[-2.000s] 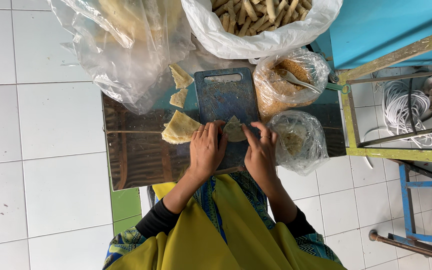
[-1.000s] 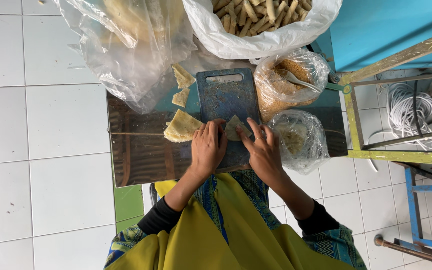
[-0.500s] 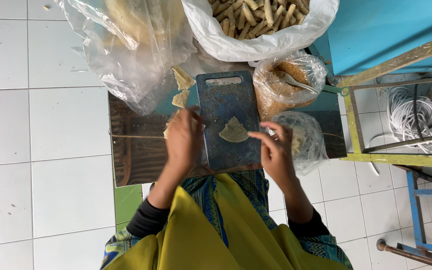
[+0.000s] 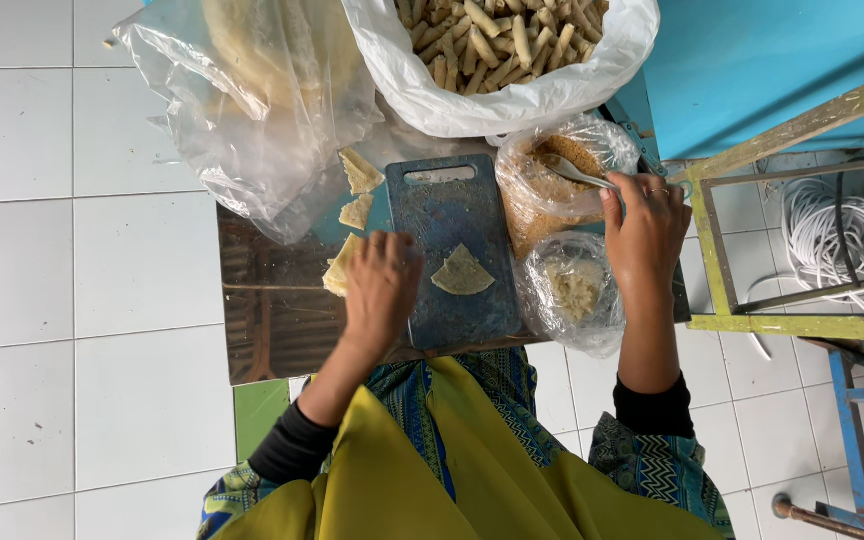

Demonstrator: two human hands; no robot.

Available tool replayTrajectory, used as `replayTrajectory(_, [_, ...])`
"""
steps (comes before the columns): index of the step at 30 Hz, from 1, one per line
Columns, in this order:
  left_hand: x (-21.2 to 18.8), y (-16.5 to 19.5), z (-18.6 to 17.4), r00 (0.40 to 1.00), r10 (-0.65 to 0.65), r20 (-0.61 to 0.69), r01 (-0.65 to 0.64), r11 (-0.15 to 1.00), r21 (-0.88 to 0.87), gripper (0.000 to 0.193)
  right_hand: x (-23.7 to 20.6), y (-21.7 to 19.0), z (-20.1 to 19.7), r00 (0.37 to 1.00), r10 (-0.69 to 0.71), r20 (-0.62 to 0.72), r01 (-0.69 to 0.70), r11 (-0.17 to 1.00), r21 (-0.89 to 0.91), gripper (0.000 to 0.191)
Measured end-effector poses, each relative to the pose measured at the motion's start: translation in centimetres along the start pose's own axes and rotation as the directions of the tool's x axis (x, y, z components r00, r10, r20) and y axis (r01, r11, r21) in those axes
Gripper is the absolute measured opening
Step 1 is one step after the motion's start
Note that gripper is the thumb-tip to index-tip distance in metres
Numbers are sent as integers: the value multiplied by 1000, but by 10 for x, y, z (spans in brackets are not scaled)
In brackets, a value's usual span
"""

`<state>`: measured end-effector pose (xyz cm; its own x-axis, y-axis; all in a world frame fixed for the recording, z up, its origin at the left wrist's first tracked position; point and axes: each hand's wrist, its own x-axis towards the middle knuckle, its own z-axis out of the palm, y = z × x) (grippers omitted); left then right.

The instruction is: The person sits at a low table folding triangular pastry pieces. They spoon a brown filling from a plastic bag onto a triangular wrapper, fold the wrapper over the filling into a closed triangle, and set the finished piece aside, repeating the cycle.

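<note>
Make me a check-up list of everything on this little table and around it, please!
Surface: low table, dark and shiny.
Job's things: blue cutting board with one wedge of wrapper; more wedges beside it.
Clutter: bags of brown filling, pale filling, rolls, wrapper sheets.
Hands: left hand beside board; right hand holds spoon.
Cables: white coil.
Surroundings: white tiles, painted frames.
</note>
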<state>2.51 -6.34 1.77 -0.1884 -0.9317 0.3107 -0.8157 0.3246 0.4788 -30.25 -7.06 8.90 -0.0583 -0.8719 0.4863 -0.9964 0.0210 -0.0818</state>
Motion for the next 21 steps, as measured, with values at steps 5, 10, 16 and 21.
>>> replayTrajectory(5, [-15, 24, 20, 999, 33, 0, -33, 998, -52, 27, 4, 3, 0, 996, 27, 86, -43, 981, 188, 24])
replayTrajectory(10, [-19, 24, 31, 999, 29, 23, -26, 988, -151, 12, 6, 1, -6, 966, 95, 241, -195, 878, 437, 41])
replayTrajectory(16, [-23, 28, 35, 999, 17, -43, -28, 963, -267, 11, 6, 0, -2, 989, 123, 84, -149, 788, 598, 17])
replayTrajectory(21, [-20, 37, 32, 980, 194, -36, -197, 938, -284, 17, 5, 15, -7, 991, 134, 0, -104, 767, 633, 15])
